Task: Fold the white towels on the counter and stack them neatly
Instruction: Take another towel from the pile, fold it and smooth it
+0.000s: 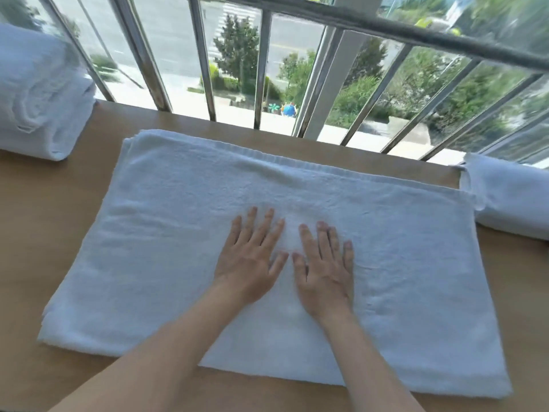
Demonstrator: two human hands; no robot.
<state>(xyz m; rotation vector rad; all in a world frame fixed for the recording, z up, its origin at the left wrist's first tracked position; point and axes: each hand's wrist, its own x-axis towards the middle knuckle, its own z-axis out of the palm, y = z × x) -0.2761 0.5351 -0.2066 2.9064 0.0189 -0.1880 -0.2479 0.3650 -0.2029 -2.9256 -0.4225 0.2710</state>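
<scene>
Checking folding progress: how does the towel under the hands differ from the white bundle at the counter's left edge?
The spread towel lies flat and wide mid-counter; the left bundle is folded thick and stands tall. The left hand and right hand press flat on the spread towel; nothing touches the left bundle. Both are white terry on the wooden counter.
</scene>
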